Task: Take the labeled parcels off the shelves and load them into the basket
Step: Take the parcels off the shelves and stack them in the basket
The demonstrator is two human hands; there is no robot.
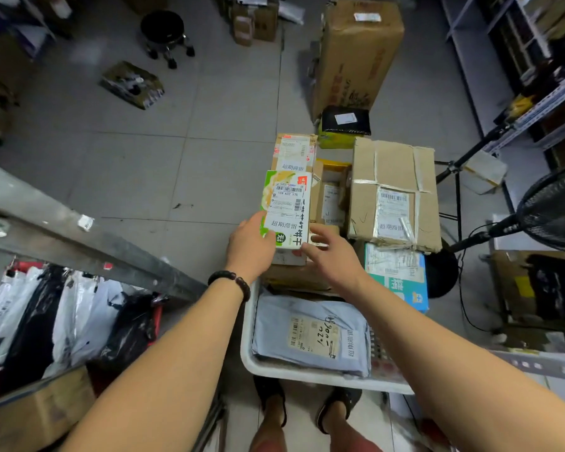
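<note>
Nearest me, the white basket (248,340) held a grey mailer (310,337) lying flat. Just beyond it, my left hand (250,246) gripped the near-left corner of the green-and-white labeled box (286,207), fingers curled round its edge. My right hand (331,252) was spread, its fingertips (304,247) touching the box's near-right corner. The box lay atop the piled parcels at the basket's far end, long axis running near to far, straight ahead of both hands. I judged the left hand bore it. To its right sat a taped brown carton (392,177).
</note>
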